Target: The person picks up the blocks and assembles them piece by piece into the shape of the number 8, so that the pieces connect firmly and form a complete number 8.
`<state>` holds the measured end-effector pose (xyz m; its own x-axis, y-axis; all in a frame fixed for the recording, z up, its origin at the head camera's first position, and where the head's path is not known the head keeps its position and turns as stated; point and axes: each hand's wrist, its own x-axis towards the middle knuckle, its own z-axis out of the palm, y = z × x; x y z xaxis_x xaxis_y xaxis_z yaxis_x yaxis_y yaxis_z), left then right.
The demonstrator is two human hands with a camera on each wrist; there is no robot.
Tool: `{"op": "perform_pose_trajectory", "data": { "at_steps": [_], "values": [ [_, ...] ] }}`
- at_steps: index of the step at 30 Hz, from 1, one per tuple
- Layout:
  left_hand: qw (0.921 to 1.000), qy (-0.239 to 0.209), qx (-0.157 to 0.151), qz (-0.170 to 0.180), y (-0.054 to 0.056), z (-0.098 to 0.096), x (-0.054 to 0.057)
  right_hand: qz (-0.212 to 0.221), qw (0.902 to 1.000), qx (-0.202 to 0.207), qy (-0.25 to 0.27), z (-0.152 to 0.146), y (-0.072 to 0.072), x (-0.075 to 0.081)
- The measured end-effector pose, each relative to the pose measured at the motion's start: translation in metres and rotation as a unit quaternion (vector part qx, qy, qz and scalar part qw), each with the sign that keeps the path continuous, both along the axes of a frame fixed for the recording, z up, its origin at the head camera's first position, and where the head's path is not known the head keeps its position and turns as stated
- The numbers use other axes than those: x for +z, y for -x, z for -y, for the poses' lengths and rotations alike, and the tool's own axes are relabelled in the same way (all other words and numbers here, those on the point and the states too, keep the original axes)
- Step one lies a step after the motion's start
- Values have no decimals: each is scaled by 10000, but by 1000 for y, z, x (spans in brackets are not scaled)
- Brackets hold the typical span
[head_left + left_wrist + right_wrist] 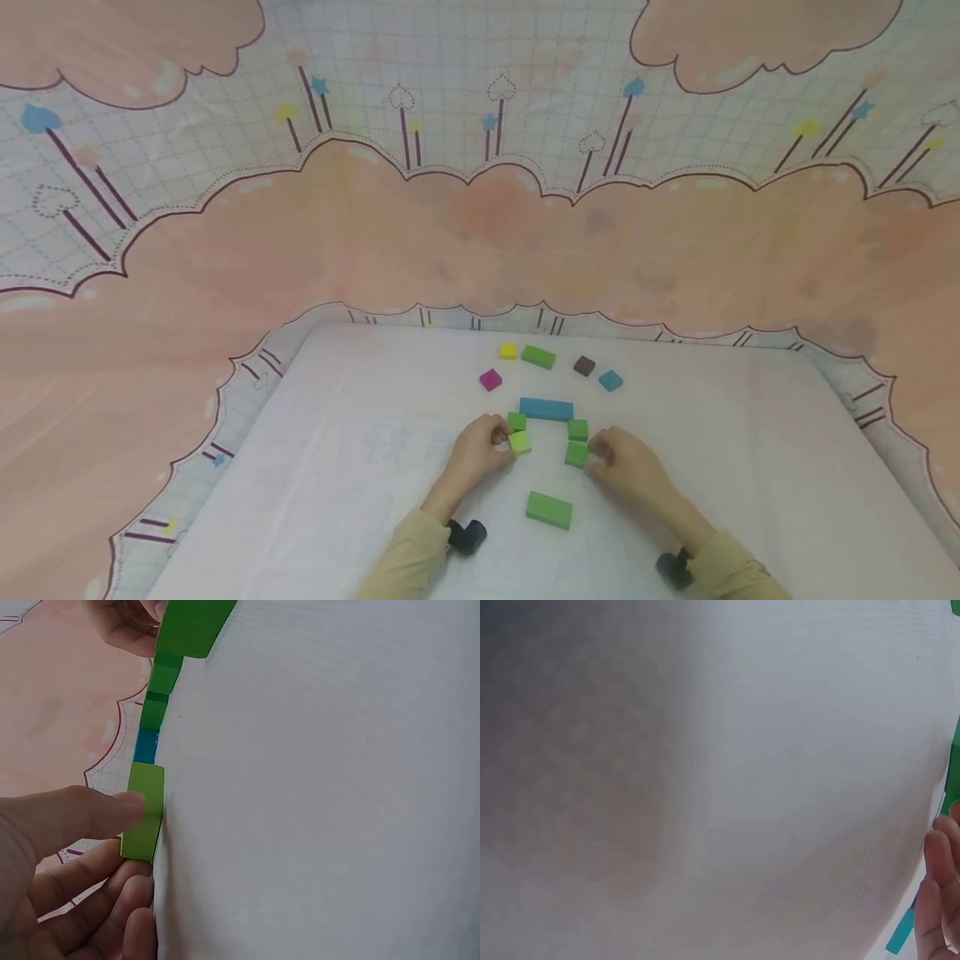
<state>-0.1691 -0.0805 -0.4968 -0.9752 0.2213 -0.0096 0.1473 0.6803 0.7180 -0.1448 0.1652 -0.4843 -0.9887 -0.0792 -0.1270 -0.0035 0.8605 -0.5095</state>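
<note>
Ahead of you on the surface (337, 500), the crosswise block (546, 409) lies behind the left block pair (519, 437) and right block pair (577, 436); the front block (549, 510) lies nearest you, five rear blocks (538, 357) farthest.

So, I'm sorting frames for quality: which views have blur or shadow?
Right wrist: a big dark blur covers much of the left side, while the right fingers at the right edge look clearer; left wrist: dim, faint shadow on the table beside the lime block, whose edges are fairly sharp; head: soft light, no strong glare.
</note>
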Motion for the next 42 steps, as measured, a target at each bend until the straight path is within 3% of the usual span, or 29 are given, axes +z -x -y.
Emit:
{"op": "perform_pose_trajectory", "data": {
  "at_steps": [7,18,22,28,35,42],
  "values": [
    [10000,-58,39,-15,-4,2,-2,57,10000,-67,5,3,-1,1],
    [9981,294,222,-494,-16,7,0,71,9999,-135,-41,6,0,1],
    [9989,197,-29,-433,-24,9,3,72,9998,-114,-147,8,1,2],
    [9971,97,-717,-227,-38,8,6,-61,9999,-84,-93,7,1,1],
    [9928,212,-1175,110,-52,3,9,-53,9999,-89,-59,6,2,0],
    [9860,395,-1621,78,-59,-2,7,-83,9999,-72,-39,6,2,1]
  ]
}}
